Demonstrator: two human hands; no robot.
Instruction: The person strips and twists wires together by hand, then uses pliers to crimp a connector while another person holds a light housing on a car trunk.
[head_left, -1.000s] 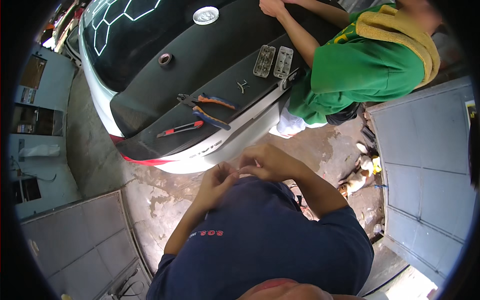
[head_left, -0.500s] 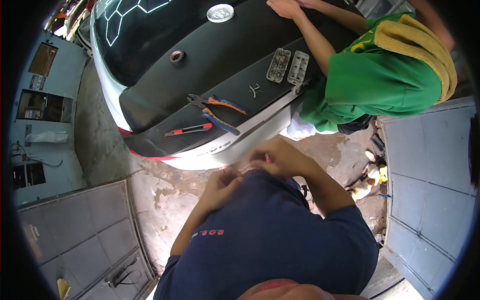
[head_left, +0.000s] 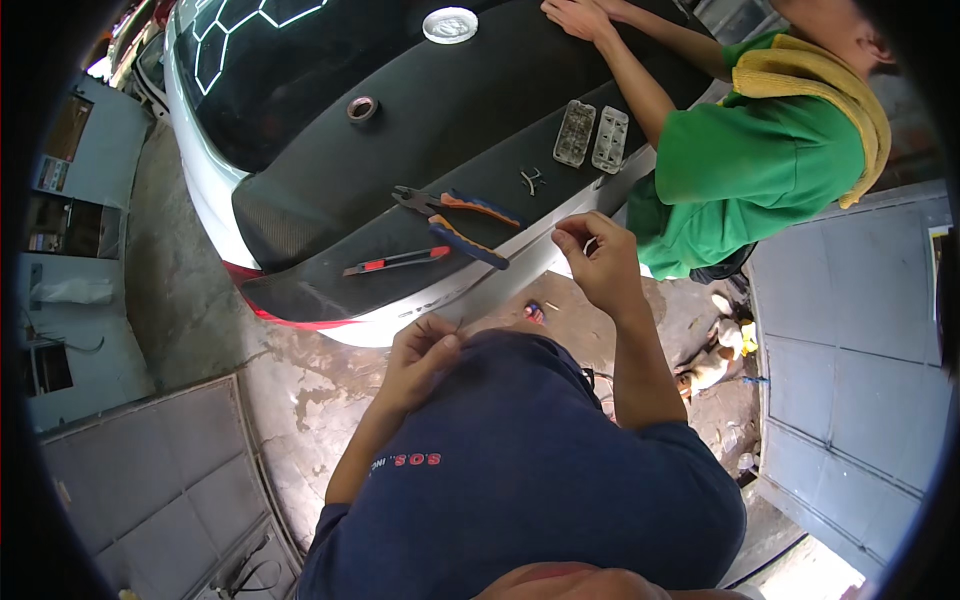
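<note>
My left hand (head_left: pixel 424 352) is held in front of my dark blue shirt, thumb and fingers pinched together. Farther forward and to the right, my right hand (head_left: pixel 600 262) is raised by the car's rear edge, its thumb and forefinger also pinched. What either pinch holds is too small to make out. On the dark trunk lid (head_left: pixel 330 200) of the white car lie pliers (head_left: pixel 430 207) with blue and orange handles and a red utility knife (head_left: pixel 398 262). Small loose pieces (head_left: pixel 531 181) lie nearer my right hand, below two small compartment trays, one grey (head_left: pixel 574 133) and one paler (head_left: pixel 610 140).
A tape roll (head_left: pixel 362 109) and a round silvery dish (head_left: pixel 450 25) rest farther up the lid. At the right, a person in a green shirt (head_left: pixel 760 160) with a yellow towel leans over the car, hands on the lid. Grey metal gates (head_left: pixel 850 350) stand at both sides.
My right hand has moved up and to the right, away from my left hand, toward the car's edge. My left hand stays near my shirt. The view has shifted slightly.
</note>
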